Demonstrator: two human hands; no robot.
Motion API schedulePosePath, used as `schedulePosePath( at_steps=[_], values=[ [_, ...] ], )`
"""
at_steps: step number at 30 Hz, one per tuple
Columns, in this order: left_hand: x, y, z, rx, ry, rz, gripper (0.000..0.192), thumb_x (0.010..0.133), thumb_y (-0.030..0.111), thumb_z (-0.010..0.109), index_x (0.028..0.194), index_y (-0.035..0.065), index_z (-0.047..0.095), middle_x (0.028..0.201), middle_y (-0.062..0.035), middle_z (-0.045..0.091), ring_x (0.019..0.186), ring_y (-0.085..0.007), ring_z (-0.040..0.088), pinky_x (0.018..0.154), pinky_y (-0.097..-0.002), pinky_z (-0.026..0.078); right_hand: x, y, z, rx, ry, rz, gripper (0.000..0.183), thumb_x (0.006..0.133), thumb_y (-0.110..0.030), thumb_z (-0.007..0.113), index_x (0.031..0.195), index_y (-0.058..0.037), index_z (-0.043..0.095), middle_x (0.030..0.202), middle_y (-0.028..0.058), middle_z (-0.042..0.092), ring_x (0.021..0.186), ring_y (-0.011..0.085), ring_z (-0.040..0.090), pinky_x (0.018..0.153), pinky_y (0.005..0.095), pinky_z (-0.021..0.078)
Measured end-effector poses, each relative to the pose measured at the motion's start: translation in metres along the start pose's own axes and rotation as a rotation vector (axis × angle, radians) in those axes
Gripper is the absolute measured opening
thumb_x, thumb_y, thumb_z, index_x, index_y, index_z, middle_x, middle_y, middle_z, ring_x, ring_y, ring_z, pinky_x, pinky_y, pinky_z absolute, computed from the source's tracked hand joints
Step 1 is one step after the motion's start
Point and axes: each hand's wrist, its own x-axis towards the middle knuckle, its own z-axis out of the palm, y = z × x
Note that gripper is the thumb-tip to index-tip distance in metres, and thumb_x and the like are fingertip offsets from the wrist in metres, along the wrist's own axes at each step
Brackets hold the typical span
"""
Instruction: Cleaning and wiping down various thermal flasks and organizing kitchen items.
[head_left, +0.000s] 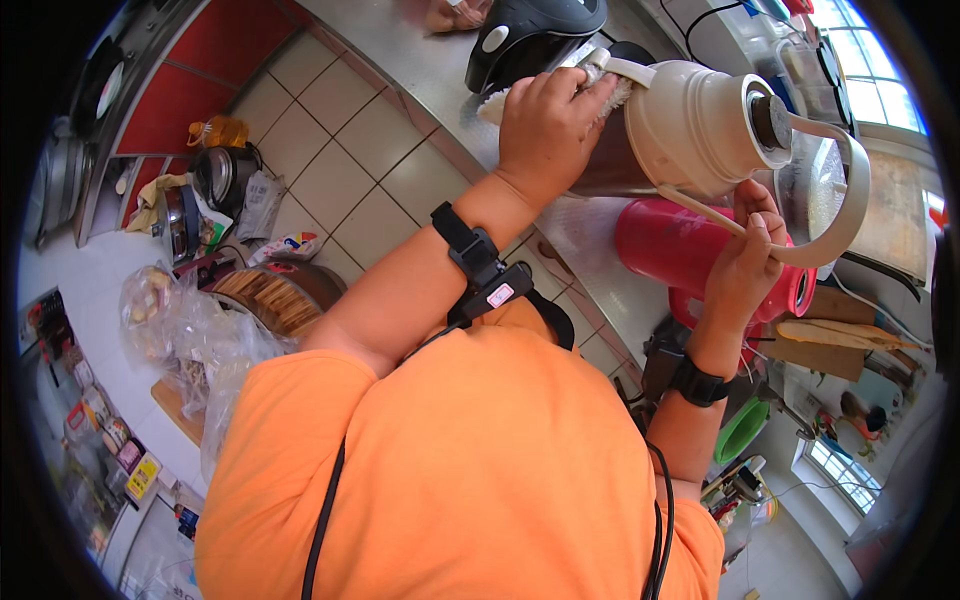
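Observation:
A cream and brown vacuum flask (694, 124) is tilted above the metal counter, its neck and dark stopper (772, 122) towards the right. My left hand (551, 124) presses a fluffy white cloth (615, 94) to the brown body beside the cream collar. The fingers of my right hand (750, 244) pinch the flask's cream carrying handle (851, 195) near its lower end. Close behind that hand is a red vacuum flask (667, 240), partly covered by my fingers and wrist.
A black appliance (536, 37) stands on the metal counter (442, 71) at the top. To the left, another worktop (124, 300) carries plastic bags (225, 352) and a pot (176, 221). An oil bottle (219, 132) stands near the red cabinets (180, 105). A green basin (742, 429) is at lower right.

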Motion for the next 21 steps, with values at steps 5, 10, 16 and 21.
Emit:
schedulePosePath(
  at_steps=[5, 10, 16, 21],
  values=[
    [0.004, -0.001, 0.003, 0.056, -0.047, 0.067, 0.036, 0.076, 0.011, 0.064, 0.112, 0.0169, 0.064, 0.087, -0.0025, 0.053, 0.077, -0.0205, 0.056, 0.070, -0.0355, 0.043, 0.000, -0.002, 0.003, -0.003, -0.004, -0.003, 0.008, 0.087, -0.001, 0.041, 0.079, 0.0012, 0.044, 0.116, 0.0221, 0.052, 0.115, 0.0305, 0.050, 0.108, 0.0472, 0.0337],
    [0.014, -0.019, -0.003, 0.124, -0.018, 0.263, 0.033, 0.077, 0.011, 0.063, 0.109, 0.0191, 0.065, 0.084, 0.0003, 0.053, 0.072, -0.0184, 0.056, 0.067, -0.0342, 0.043, 0.000, -0.003, 0.001, -0.005, 0.002, 0.007, 0.009, 0.086, 0.000, 0.041, 0.078, 0.0012, 0.044, 0.116, 0.0223, 0.051, 0.116, 0.0306, 0.050, 0.108, 0.0474, 0.0331],
    [-0.001, 0.000, -0.005, 0.093, -0.138, 0.024, 0.035, 0.081, 0.013, 0.061, 0.115, 0.0195, 0.063, 0.081, -0.0017, 0.054, 0.070, -0.0214, 0.057, 0.064, -0.0350, 0.044, 0.000, -0.003, -0.001, -0.010, -0.033, 0.009, 0.009, 0.086, 0.000, 0.041, 0.078, 0.0015, 0.045, 0.117, 0.0219, 0.051, 0.116, 0.0298, 0.049, 0.109, 0.0466, 0.0321],
    [-0.003, 0.012, 0.003, -0.066, -0.049, -0.149, 0.035, 0.082, 0.013, 0.059, 0.117, 0.0152, 0.061, 0.080, -0.0032, 0.054, 0.071, -0.0241, 0.057, 0.064, -0.0345, 0.044, -0.001, -0.002, 0.001, -0.006, -0.038, -0.005, 0.009, 0.087, -0.001, 0.042, 0.078, 0.0013, 0.045, 0.116, 0.0211, 0.052, 0.115, 0.0286, 0.050, 0.109, 0.0456, 0.0314]
  ],
)
